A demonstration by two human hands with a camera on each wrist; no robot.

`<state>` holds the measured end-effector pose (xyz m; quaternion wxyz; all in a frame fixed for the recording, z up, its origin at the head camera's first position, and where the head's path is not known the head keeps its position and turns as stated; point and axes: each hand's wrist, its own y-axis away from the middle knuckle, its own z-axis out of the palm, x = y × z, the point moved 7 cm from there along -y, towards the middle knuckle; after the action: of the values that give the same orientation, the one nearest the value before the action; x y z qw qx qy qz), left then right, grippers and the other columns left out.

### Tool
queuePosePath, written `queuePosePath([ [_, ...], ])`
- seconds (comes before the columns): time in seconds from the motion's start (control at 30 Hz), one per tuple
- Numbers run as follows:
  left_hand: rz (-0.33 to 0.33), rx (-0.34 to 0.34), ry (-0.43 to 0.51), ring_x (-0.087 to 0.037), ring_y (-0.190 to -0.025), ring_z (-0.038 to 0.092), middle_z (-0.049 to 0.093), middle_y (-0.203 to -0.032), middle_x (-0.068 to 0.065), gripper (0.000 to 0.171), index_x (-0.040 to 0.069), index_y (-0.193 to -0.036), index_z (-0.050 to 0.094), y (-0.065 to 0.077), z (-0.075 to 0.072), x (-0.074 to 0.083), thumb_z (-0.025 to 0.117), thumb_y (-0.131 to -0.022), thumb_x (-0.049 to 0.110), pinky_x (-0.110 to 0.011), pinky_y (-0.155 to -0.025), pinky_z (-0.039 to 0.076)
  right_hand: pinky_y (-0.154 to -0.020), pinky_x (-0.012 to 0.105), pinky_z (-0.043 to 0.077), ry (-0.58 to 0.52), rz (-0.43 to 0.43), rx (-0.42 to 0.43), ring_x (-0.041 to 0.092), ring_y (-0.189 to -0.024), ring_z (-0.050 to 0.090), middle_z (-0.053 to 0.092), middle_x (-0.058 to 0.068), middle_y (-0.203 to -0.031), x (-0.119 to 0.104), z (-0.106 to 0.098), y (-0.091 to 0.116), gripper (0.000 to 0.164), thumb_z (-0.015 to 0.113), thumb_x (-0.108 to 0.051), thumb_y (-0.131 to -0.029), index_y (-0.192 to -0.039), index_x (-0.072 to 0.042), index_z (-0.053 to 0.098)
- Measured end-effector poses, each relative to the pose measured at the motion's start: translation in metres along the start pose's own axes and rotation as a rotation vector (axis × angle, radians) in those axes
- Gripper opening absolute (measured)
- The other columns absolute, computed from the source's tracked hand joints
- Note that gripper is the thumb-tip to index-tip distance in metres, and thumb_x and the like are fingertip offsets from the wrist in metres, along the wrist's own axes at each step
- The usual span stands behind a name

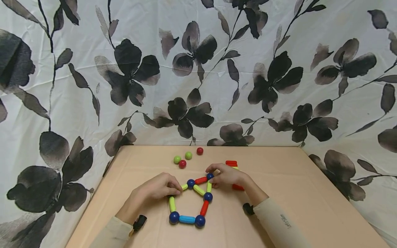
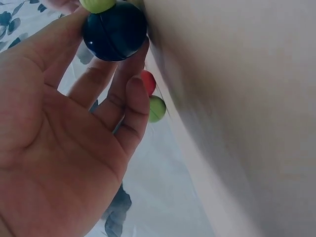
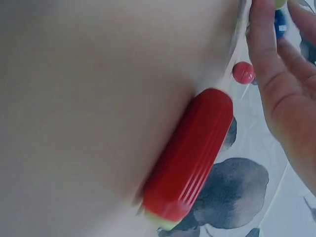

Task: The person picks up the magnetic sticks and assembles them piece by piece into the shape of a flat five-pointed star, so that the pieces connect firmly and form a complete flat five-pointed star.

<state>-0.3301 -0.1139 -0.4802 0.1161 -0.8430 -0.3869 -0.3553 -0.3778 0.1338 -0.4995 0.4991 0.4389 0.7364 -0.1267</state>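
On the table lies a ring-shaped frame of blue balls joined by short rods: yellow-green rods [image 1: 199,190], red rods [image 1: 204,208] and a blue rod [image 1: 187,219]. My left hand [image 1: 161,186] is at the frame's left corner, where its thumb and fingers hold a blue ball [image 2: 116,32]; the head view hides this ball behind the hand. At the frame's far right corner, my right hand [image 1: 227,175] pinches another blue ball [image 1: 210,176], from which a red rod and a yellow-green rod run. Fingers partly cover that ball in the right wrist view.
Beyond the frame lie green balls [image 1: 188,155] and red balls [image 1: 182,164]. Loose red rods [image 1: 231,163] and a yellow-green one lie beside and behind my right hand. A floral cloth [image 1: 217,86] hangs behind the table's far edge.
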Motion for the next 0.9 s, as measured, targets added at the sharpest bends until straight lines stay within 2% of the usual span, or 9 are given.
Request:
queuePosePath([
  [0.13, -0.01, 0.031, -0.077, -0.005, -0.087, 0.064, 0.076, -0.097, 0.016, 0.011, 0.02, -0.103, 0.084, 0.0, -0.002, 0.003, 0.075, -0.097, 0.022, -0.026, -0.08, 0.052, -0.082, 0.031, 0.058, 0.11, -0.03, 0.041, 0.021, -0.091, 0.067, 0.061, 0.009, -0.12, -0.007, 0.001, -0.008, 0.038, 0.072, -0.017, -0.098, -0.134, -0.01, 0.063],
  [0.27, -0.043, 0.03, -0.089, -0.008, -0.086, 0.063, 0.076, -0.097, 0.016, 0.01, 0.022, -0.101, 0.085, 0.0, -0.002, 0.004, 0.076, -0.096, 0.022, -0.028, -0.079, 0.051, -0.085, 0.032, 0.056, 0.185, -0.028, 0.073, 0.02, -0.096, 0.064, 0.06, 0.007, -0.124, -0.011, 0.001, -0.011, 0.042, 0.072, -0.022, -0.099, -0.138, -0.011, 0.061],
  [0.37, -0.073, -0.01, -0.028, -0.011, -0.087, 0.063, 0.077, -0.098, 0.013, 0.01, 0.021, -0.101, 0.085, 0.003, -0.002, 0.005, 0.077, -0.095, 0.021, -0.027, -0.075, 0.05, -0.088, 0.037, 0.056, 0.252, -0.025, 0.127, 0.022, -0.099, 0.062, 0.059, 0.008, -0.126, -0.015, -0.002, -0.008, 0.043, 0.075, -0.027, -0.097, -0.135, -0.012, 0.062],
  [0.47, -0.094, -0.061, 0.059, -0.013, -0.087, 0.063, 0.079, -0.101, 0.008, 0.011, 0.019, -0.102, 0.085, 0.007, -0.001, 0.005, 0.077, -0.094, 0.018, -0.026, -0.071, 0.048, -0.083, 0.036, 0.054, 0.302, -0.04, 0.141, 0.022, -0.097, 0.059, 0.061, 0.007, -0.116, -0.022, -0.003, 0.001, 0.028, 0.075, -0.028, -0.097, -0.119, -0.014, 0.067],
  [0.57, -0.106, -0.097, 0.132, -0.014, -0.089, 0.065, 0.079, -0.106, 0.004, 0.015, 0.017, -0.107, 0.084, 0.009, 0.0, 0.005, 0.076, -0.095, 0.014, -0.024, -0.072, 0.05, -0.069, 0.033, 0.053, 0.298, -0.024, 0.04, 0.021, -0.081, 0.061, 0.065, 0.005, -0.096, -0.026, 0.003, 0.012, 0.018, 0.076, -0.029, -0.096, -0.102, -0.015, 0.067],
  [0.7, -0.108, -0.109, 0.161, -0.013, -0.095, 0.067, 0.079, -0.112, 0.003, 0.021, 0.017, -0.114, 0.083, 0.009, -0.001, 0.004, 0.076, -0.095, 0.012, -0.026, -0.082, 0.056, -0.054, 0.03, 0.049, 0.313, 0.027, -0.132, 0.019, -0.061, 0.059, 0.066, 0.005, -0.075, -0.028, 0.021, 0.03, 0.023, 0.078, -0.038, -0.094, -0.092, -0.018, 0.065],
  [0.77, -0.094, -0.102, 0.149, -0.012, -0.099, 0.068, 0.079, -0.112, 0.004, 0.022, 0.017, -0.115, 0.082, 0.009, -0.002, 0.004, 0.077, -0.094, 0.013, -0.027, -0.088, 0.057, -0.051, 0.03, 0.049, 0.325, 0.024, -0.177, 0.019, -0.057, 0.059, 0.068, 0.004, -0.072, -0.032, 0.029, 0.037, 0.024, 0.08, -0.038, -0.092, -0.093, -0.018, 0.065],
  [0.9, -0.049, -0.051, 0.101, -0.017, -0.1, 0.063, 0.073, -0.106, -0.004, 0.023, 0.015, -0.114, 0.082, 0.006, -0.004, 0.006, 0.08, -0.092, 0.014, -0.024, -0.084, 0.052, -0.053, 0.029, 0.052, 0.341, -0.022, -0.23, 0.019, -0.062, 0.064, 0.072, -0.002, -0.078, -0.042, 0.043, 0.045, 0.028, 0.082, -0.03, -0.091, -0.111, -0.021, 0.064],
])
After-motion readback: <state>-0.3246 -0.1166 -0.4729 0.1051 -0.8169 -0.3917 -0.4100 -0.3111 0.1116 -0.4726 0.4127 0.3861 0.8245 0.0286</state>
